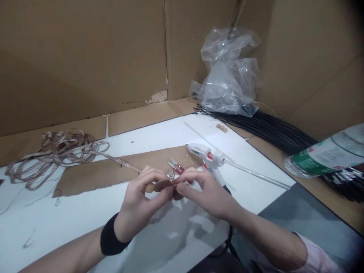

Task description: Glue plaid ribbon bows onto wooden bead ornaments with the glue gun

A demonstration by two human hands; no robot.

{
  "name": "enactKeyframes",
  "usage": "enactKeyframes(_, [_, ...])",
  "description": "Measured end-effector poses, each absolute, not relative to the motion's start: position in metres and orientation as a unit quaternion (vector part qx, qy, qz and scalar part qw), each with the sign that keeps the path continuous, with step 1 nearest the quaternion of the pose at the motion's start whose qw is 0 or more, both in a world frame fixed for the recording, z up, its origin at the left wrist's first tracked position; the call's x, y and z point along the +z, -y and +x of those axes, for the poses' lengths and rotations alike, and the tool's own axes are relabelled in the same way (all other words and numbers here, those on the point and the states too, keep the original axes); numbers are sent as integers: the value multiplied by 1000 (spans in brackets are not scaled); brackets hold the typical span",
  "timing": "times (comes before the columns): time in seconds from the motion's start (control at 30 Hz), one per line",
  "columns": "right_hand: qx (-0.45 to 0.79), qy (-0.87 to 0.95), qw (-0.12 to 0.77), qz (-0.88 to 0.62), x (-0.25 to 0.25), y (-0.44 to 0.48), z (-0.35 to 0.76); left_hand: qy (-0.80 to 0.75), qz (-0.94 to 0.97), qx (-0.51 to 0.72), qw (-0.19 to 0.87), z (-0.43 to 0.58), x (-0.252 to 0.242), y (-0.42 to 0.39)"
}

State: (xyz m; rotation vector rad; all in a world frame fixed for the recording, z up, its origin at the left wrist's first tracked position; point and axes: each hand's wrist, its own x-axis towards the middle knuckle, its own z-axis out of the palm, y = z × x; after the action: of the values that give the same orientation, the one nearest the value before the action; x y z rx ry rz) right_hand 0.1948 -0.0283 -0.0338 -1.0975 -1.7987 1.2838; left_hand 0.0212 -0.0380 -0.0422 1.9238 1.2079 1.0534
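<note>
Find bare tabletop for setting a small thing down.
White tabletop lies bare between the brown cardboard strip and black fabric wristband, and between the translucent glue stick and slim black rods. Crowded: around the hands, white glue gun and red-handled scissors.

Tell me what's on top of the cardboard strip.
Ribbon, snips and the glue gun's front end show over it; the left hand and right hand cover part, hiding anything there.
</note>
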Motion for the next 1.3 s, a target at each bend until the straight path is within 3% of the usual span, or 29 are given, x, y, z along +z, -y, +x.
enactKeyframes(0.23, [570,581,349,-464,-37,26,188,-536,671,353,372,25,-39,41])
enactKeyframes(0.47, [662,476,406,-413,-39,23,186,-520,628,361,453,24,-36,36])
enactKeyframes(0.77, [681,434,427,-407,-41,19,184,-568,638,351,383,23,-43,36])
enactKeyframes(1.1, [679,424,436,-411,-43,19,184,-536,598,459,380,21,-48,35])
enactKeyframes(1.3, [672,398,466,-415,-44,16,185,-513,640,433,374,21,-54,34])
